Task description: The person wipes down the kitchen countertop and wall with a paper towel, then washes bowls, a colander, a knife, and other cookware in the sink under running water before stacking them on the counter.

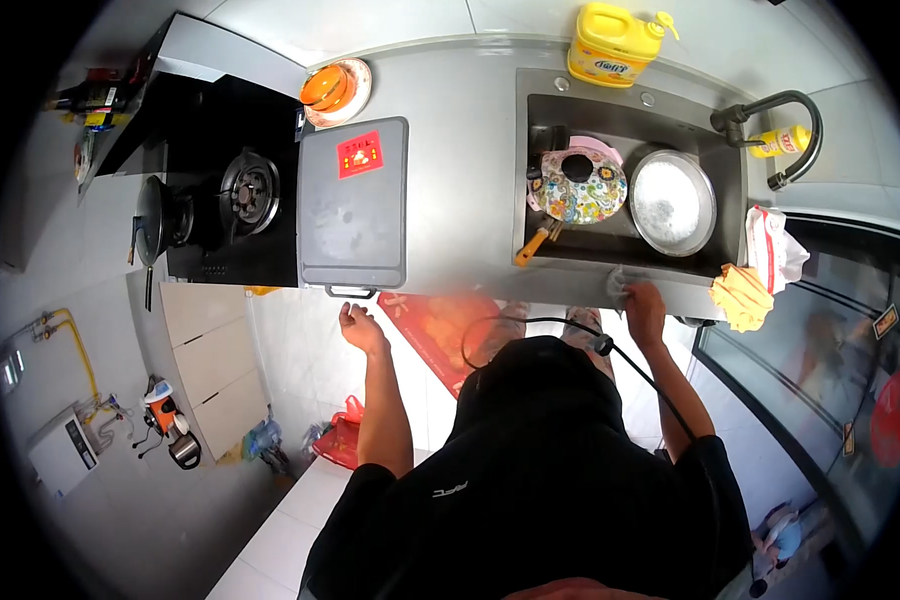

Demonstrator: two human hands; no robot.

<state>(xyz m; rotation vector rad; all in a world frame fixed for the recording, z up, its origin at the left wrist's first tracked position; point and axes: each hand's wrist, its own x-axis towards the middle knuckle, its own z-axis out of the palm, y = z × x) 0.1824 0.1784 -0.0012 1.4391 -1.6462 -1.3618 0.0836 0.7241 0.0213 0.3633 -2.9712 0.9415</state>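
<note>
My right hand (644, 308) is at the front edge of the counter below the sink (620, 262), with its fingers closed on a small greyish scrubber (617, 287). My left hand (362, 328) hangs in front of the counter, just below the handle of the grey cutting board (353, 230), its fingers curled and touching nothing that I can make out. A red card lies on the board. Inside the sink are a flower-patterned pot lid (595, 190), a utensil with an orange handle (532, 247) and a round metal pan (672, 203) with whitish liquid in it.
A black faucet (808, 100) rises at the sink's right. Behind the sink stands a yellow jug (610, 50). Orange bowls (327, 88) sit on a plate left of it. An orange cloth (742, 297) hangs over the counter's right edge. The stove (240, 245) is at the left.
</note>
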